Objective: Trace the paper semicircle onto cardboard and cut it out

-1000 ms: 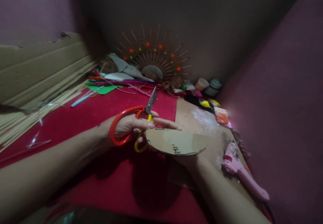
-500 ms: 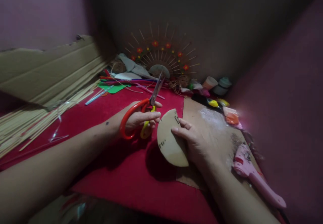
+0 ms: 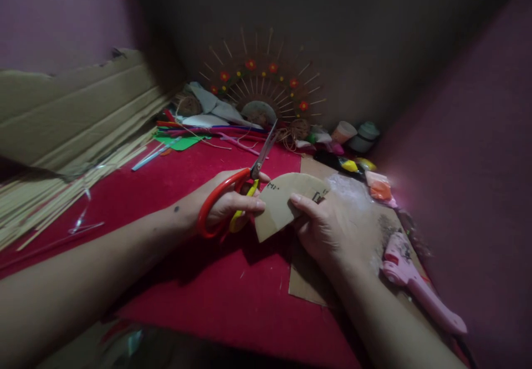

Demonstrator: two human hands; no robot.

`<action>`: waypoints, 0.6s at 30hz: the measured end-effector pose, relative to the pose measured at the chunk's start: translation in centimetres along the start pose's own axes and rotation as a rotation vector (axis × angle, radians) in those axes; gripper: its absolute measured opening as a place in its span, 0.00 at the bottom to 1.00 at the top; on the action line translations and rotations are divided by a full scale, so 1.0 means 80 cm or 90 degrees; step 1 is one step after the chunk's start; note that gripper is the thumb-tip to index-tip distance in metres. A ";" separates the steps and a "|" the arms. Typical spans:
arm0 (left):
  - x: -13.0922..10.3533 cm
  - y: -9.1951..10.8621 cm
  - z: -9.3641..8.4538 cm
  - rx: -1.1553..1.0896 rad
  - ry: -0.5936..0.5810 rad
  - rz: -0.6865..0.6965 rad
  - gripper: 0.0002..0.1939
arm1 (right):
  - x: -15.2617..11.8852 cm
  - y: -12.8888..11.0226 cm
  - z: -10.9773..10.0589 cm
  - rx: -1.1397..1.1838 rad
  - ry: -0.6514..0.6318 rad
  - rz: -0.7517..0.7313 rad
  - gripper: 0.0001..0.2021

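My left hand (image 3: 228,197) has a pair of scissors (image 3: 222,200) hooked on it, with one red-orange handle and one yellow handle. The blades are together and point up and away. Between the thumb and fingers of my right hand (image 3: 320,219) is a half-round piece of tan card (image 3: 286,197) with dark printed marks along its curved edge. The card's left end lies by my left fingertips, and I cannot tell whether they grip it. Both hands are above the red tabletop.
A pink glue gun (image 3: 419,286) lies on a cardboard sheet (image 3: 307,286) at the right. Thin bamboo sticks (image 3: 75,191) and a cardboard flap (image 3: 83,97) are at the left. Behind stand a flower-decorated stick fan (image 3: 260,81), twine (image 3: 297,131) and a small cup (image 3: 344,132).
The card has turned in my right hand, so its curved edge now faces up and its straight edge down. Its left end has come to my left fingertips. The scissors stay on my left hand.
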State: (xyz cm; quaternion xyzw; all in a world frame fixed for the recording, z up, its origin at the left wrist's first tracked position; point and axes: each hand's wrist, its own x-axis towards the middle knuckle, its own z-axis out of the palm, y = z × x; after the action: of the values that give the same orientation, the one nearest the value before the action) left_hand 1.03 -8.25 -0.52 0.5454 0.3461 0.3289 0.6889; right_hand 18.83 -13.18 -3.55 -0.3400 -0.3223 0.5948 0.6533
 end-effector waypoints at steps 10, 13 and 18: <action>-0.002 0.001 -0.003 0.047 0.003 0.065 0.26 | -0.005 -0.001 -0.005 -0.026 -0.165 0.188 0.17; -0.004 0.004 -0.002 0.055 -0.011 0.070 0.25 | -0.002 0.000 -0.003 0.001 -0.127 0.127 0.14; -0.009 0.008 0.000 0.195 0.015 0.068 0.22 | 0.002 0.000 -0.002 0.039 -0.053 0.047 0.16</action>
State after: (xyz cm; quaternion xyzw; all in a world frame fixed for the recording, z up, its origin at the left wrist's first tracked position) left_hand 0.58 -8.75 0.21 0.6580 0.3706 0.3144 0.5751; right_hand 19.00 -13.02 -3.66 -0.3067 -0.3178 0.6416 0.6271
